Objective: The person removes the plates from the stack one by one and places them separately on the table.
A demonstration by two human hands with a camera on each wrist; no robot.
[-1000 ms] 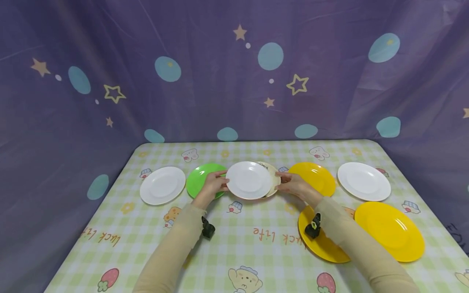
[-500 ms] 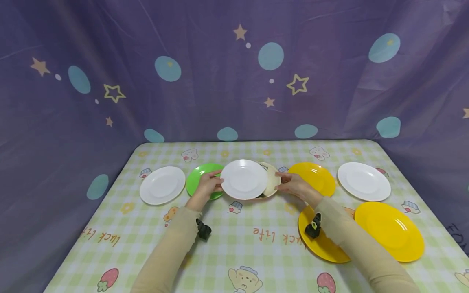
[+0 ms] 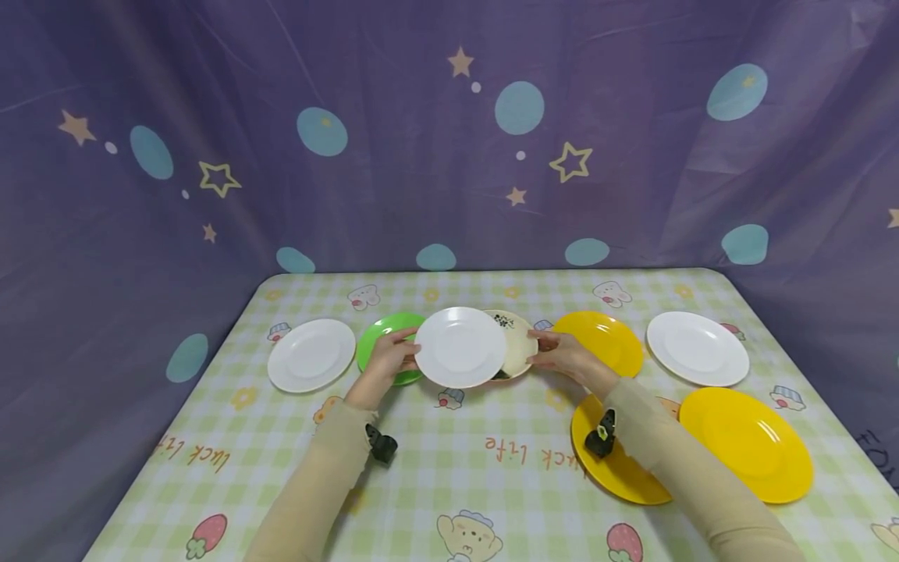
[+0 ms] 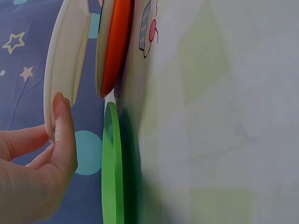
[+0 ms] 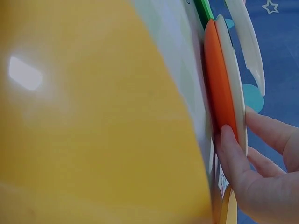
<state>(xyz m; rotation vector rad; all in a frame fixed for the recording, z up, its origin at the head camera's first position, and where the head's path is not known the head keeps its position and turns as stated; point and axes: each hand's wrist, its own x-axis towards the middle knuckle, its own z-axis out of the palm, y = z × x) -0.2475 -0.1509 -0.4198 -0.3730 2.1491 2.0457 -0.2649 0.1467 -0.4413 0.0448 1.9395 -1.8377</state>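
My left hand (image 3: 390, 357) pinches the left rim of a white plate (image 3: 460, 347), thumb on one face and fingers on the other. That plate is raised off the table, overlapping a cream plate (image 3: 520, 343) with a dark floral print in the head view. My right hand (image 3: 567, 357) grips the cream plate's right edge. Below its cream rim (image 5: 236, 79) an orange part (image 5: 219, 84) shows in the right wrist view; whether this is a second plate or the underside, I cannot tell. Under my left hand lies a green plate (image 3: 372, 343), partly hidden.
A white plate (image 3: 311, 355) lies at the left. Rightward are a yellow plate (image 3: 607, 343), another white plate (image 3: 698, 347) and two larger yellow plates (image 3: 747, 445), (image 3: 621, 472), the latter partly under my right forearm. A purple curtain (image 3: 449, 156) hangs behind the checked tablecloth (image 3: 449, 484).
The white plate in my left hand has shifted left, uncovering more of the cream plate and covering more of the green one. My right hand stays on the cream plate.
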